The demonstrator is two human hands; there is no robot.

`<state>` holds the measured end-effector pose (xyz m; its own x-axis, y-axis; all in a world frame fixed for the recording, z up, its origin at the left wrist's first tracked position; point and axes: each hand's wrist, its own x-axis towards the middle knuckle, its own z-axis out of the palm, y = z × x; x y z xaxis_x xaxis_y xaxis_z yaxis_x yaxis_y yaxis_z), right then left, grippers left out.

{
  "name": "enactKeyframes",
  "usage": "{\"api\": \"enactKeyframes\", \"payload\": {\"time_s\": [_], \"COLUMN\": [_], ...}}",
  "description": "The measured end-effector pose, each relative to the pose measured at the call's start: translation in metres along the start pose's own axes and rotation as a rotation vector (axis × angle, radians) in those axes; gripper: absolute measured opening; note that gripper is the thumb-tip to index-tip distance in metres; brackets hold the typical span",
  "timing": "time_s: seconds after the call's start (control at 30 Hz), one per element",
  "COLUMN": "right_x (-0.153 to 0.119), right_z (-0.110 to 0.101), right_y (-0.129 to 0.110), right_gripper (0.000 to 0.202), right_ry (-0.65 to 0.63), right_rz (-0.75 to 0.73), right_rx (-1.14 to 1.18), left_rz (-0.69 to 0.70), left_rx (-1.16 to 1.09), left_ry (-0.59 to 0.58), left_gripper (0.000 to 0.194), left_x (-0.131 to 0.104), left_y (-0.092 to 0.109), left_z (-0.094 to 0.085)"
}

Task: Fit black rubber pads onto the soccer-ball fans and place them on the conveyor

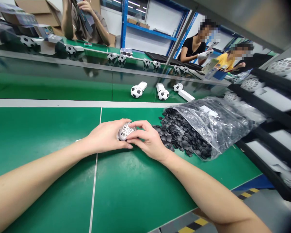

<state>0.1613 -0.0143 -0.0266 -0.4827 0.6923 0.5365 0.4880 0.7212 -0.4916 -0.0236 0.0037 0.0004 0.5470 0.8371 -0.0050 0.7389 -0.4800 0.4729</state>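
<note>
Ball, left grip cupping, right grip touching (half-curled)

Your left hand gripped the white lattice ball, your right hand fingertips against it. Black pieces lay right, at the clear bag's mouth; three soccer-ball units sat beyond, far side.

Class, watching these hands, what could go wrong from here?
The small, round white lattice ball held in the left hand might slip and roll across the green table. The right hand could scatter loose, flat black pieces close by, at the mouth of the clear plastic bag.
</note>
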Motion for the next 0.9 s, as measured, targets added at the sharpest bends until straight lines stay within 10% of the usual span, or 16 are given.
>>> {"api": "enactKeyframes", "payload": {"time_s": [0.27,0.9], "right_x": [0.002,0.003], "right_z": [0.002,-0.019], "right_y": [0.003,0.015], "right_gripper": [0.052,0.006], "right_ry": [-0.044,-0.330], "right_rz": [0.281,0.351], "right_rx": [0.195,-0.114], "left_rz": [-0.041,0.100], "left_rx": [-0.015,0.264], "left_ry": [0.025,0.013], "left_gripper": [0.062,0.063], "left_x": [0.000,0.006], "left_y": [0.004,-0.024], "left_z": [-0.001,-0.008]}}
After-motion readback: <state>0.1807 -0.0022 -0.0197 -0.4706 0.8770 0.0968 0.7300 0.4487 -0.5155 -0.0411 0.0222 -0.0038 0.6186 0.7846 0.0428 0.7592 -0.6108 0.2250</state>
